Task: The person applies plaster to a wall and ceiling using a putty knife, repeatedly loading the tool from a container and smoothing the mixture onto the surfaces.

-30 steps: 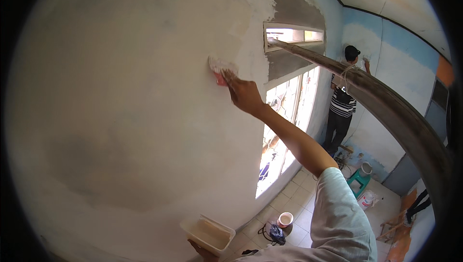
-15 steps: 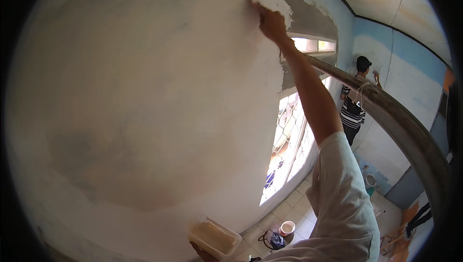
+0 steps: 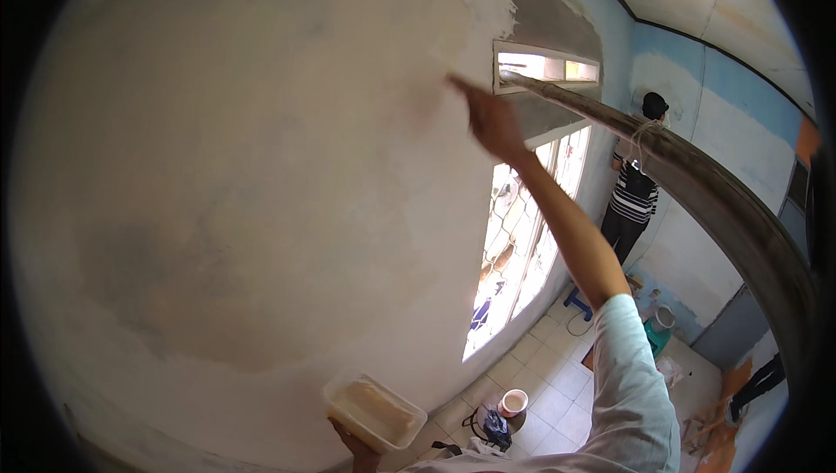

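A translucent tray (image 3: 412, 429) of pale paste is held low before the patchy wall (image 3: 261, 151), its near side clasped in the grip of the left hand (image 3: 355, 443). Higher up, the right hand (image 3: 495, 122) is raised to that wall; its fingers are blurred, and whether anything is pinched in its grip cannot be told. A barred window (image 3: 514, 246) is partly covered by the right arm (image 3: 575, 233). The upper right is crossed by a long pole (image 3: 705, 177), behind which a person (image 3: 633, 194) in stripes is partly hidden.
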`<act>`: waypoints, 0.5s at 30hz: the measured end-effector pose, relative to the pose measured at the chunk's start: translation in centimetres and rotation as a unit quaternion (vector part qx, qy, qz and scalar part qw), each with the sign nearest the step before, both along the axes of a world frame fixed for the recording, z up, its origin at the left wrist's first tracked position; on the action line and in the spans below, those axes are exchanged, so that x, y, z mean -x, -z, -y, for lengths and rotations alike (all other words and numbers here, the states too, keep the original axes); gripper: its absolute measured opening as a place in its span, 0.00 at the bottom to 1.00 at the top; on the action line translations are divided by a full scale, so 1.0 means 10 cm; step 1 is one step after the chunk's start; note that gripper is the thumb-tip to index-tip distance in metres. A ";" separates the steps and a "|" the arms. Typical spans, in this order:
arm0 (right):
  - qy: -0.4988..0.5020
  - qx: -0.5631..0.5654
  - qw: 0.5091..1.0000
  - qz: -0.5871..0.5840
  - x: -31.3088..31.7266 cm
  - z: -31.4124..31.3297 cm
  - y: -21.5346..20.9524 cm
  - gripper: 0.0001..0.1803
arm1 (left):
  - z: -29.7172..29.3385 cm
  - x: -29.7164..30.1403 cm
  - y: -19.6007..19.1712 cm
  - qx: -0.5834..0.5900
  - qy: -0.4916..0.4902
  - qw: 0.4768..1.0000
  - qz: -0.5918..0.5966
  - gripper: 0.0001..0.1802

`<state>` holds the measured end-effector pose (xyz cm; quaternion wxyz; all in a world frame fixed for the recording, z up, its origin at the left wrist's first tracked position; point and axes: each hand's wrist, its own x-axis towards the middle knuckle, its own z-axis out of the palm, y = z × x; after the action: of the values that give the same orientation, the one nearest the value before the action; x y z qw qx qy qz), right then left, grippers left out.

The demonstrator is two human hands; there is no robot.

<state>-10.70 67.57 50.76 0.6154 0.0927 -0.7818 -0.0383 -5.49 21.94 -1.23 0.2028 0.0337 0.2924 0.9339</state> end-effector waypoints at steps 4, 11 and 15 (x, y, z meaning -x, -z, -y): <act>0.055 0.013 0.986 -0.158 0.24 -0.68 -1.36 0.17 | -0.16 -0.12 -0.15 0.003 0.036 0.999 0.011 0.44; 0.056 0.033 0.991 -0.119 0.54 -0.49 -1.35 0.13 | -0.07 -0.14 0.07 -0.004 -0.026 0.999 -0.031 0.44; 0.004 0.021 0.996 -0.085 0.47 -0.17 -0.59 0.15 | -0.09 -0.17 0.02 0.011 -0.004 1.000 -0.022 0.44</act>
<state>-15.38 69.22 56.65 0.6814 0.0732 -0.7275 -0.0325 -3.80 22.88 -1.44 0.1931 0.0506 0.3066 0.9307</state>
